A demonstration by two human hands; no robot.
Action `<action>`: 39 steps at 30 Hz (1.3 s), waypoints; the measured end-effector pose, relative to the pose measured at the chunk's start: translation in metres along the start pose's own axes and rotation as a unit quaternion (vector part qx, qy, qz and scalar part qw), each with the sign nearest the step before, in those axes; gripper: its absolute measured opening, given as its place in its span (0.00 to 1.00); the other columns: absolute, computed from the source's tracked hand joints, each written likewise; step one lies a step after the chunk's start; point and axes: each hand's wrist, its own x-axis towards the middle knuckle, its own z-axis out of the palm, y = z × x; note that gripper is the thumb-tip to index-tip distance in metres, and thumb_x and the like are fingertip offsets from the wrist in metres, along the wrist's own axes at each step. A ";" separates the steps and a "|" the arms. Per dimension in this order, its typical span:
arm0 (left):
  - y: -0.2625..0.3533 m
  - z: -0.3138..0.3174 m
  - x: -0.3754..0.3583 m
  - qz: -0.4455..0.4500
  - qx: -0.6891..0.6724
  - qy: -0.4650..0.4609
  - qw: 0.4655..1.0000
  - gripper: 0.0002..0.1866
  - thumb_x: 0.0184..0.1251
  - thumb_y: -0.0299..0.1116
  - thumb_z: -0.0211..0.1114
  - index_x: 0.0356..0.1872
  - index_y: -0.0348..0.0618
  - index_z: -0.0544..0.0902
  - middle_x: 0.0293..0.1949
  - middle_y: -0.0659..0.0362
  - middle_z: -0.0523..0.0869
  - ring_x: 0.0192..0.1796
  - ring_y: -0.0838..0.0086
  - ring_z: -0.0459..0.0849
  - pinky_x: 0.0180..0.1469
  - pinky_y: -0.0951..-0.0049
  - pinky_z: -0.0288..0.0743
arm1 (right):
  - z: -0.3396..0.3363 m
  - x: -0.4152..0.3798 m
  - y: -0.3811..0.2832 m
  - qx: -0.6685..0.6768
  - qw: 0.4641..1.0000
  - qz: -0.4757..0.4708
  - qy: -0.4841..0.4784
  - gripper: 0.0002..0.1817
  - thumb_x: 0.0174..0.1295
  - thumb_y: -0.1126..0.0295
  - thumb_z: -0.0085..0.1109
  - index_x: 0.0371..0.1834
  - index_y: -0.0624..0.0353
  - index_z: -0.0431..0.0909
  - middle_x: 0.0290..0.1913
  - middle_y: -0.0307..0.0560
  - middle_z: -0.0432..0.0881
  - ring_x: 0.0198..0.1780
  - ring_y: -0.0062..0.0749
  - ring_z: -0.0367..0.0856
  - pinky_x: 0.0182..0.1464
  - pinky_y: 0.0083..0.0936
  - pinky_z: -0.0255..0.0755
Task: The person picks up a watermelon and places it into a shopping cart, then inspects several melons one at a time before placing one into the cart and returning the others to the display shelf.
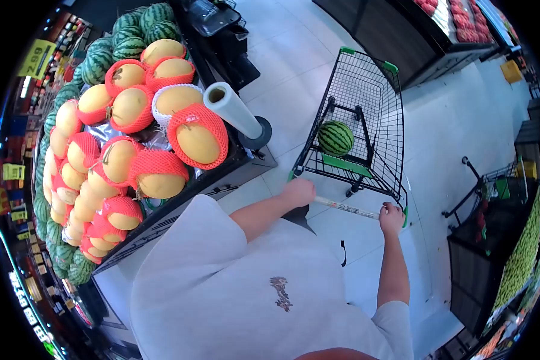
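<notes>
My left hand [299, 193] is closed around the left end of the shopping cart handle [347, 207], a pale bar with printed lettering. Near the bar's other end, my right hand [391, 217] also has its fingers wrapped over it. The black wire shopping cart [385, 102] with green corners stands in front of me. Inside its basket, toward the handle side, lies one striped green watermelon [335, 138].
To the left is a stand of yellow melons [199, 143] in red foam nets, with watermelons [97, 66] behind. A plastic bag roll [231, 109] stands upright at its corner. Dark display counters [396, 36] are ahead right; another cart [501, 186] is at right.
</notes>
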 end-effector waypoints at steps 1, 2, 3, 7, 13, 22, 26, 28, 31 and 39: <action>-0.013 -0.007 0.023 0.019 0.009 -0.019 1.000 0.18 0.72 0.41 0.53 0.40 0.41 0.88 0.41 0.46 0.90 0.46 0.48 0.89 0.51 0.48 0.82 | 0.010 0.013 -0.011 0.008 1.000 0.007 0.001 0.15 0.68 0.55 0.55 0.48 0.45 0.88 0.47 0.40 0.90 0.57 0.41 0.81 0.65 0.44 0.67; -0.018 -0.007 0.037 0.039 0.017 -0.038 0.998 0.18 0.72 0.41 0.52 0.40 0.41 0.88 0.40 0.46 0.90 0.45 0.49 0.89 0.50 0.48 0.83 | 0.018 0.015 -0.012 0.053 0.997 0.031 0.047 0.16 0.67 0.53 0.59 0.49 0.47 0.87 0.46 0.42 0.89 0.57 0.42 0.80 0.66 0.45 0.66; -0.013 0.003 0.039 0.032 0.019 -0.037 0.999 0.18 0.72 0.41 0.52 0.40 0.41 0.88 0.40 0.46 0.90 0.45 0.49 0.89 0.50 0.48 0.83 | 0.022 0.013 -0.001 0.094 0.991 0.042 0.087 0.18 0.66 0.51 0.63 0.51 0.49 0.86 0.45 0.43 0.89 0.58 0.43 0.80 0.68 0.47 0.65; -0.004 0.032 0.051 0.070 0.038 -0.037 0.996 0.20 0.72 0.42 0.51 0.41 0.42 0.90 0.43 0.47 0.91 0.46 0.49 0.89 0.52 0.49 0.83 | 0.047 -0.014 0.027 0.047 0.988 -0.038 0.145 0.23 0.63 0.44 0.68 0.51 0.49 0.85 0.52 0.44 0.85 0.60 0.45 0.78 0.72 0.53 0.60; 0.028 0.034 0.020 0.060 0.076 -0.066 0.993 0.21 0.72 0.43 0.50 0.40 0.43 0.90 0.43 0.47 0.91 0.47 0.50 0.90 0.53 0.49 0.83 | 0.011 -0.054 0.048 0.057 0.992 -0.066 0.092 0.34 0.53 0.34 0.71 0.51 0.50 0.86 0.56 0.43 0.81 0.62 0.48 0.73 0.74 0.52 0.54; 0.078 0.100 -0.024 0.016 0.059 0.045 0.997 0.22 0.76 0.47 0.50 0.40 0.44 0.89 0.40 0.48 0.90 0.46 0.51 0.89 0.50 0.49 0.82 | 0.007 -0.084 0.112 0.029 0.990 -0.090 0.108 0.37 0.55 0.30 0.65 0.40 0.58 0.82 0.44 0.51 0.79 0.54 0.53 0.73 0.69 0.53 0.57; 0.111 0.135 -0.057 0.049 0.068 0.102 0.991 0.23 0.79 0.53 0.52 0.48 0.44 0.85 0.43 0.51 0.88 0.52 0.55 0.86 0.61 0.48 0.73 | 0.013 -0.094 0.145 0.025 0.989 -0.114 0.086 0.38 0.56 0.28 0.64 0.40 0.60 0.83 0.41 0.54 0.81 0.52 0.55 0.75 0.68 0.54 0.58; 0.133 0.147 -0.094 0.051 0.071 0.122 0.989 0.28 0.72 0.52 0.62 0.64 0.45 0.76 0.54 0.52 0.83 0.64 0.57 0.78 0.74 0.49 0.59 | 0.020 -0.107 0.161 0.032 0.988 -0.116 0.098 0.39 0.56 0.28 0.64 0.40 0.59 0.84 0.40 0.54 0.81 0.51 0.55 0.76 0.68 0.54 0.58; 0.134 0.194 -0.127 0.131 0.205 0.210 0.947 0.39 0.61 0.51 0.70 0.70 0.44 0.71 0.61 0.49 0.77 0.69 0.55 0.71 0.77 0.51 0.55 | 0.032 -0.122 0.180 0.035 0.984 -0.115 0.132 0.37 0.55 0.28 0.65 0.39 0.58 0.86 0.40 0.52 0.83 0.50 0.54 0.77 0.68 0.52 0.59; 0.130 0.226 -0.129 0.027 0.197 0.091 0.976 0.52 0.45 0.54 0.77 0.73 0.43 0.66 0.63 0.46 0.73 0.71 0.49 0.67 0.79 0.45 0.46 | 0.060 -0.151 0.203 0.081 0.979 -0.156 0.105 0.31 0.62 0.34 0.64 0.46 0.53 0.87 0.45 0.48 0.85 0.54 0.49 0.77 0.70 0.48 0.58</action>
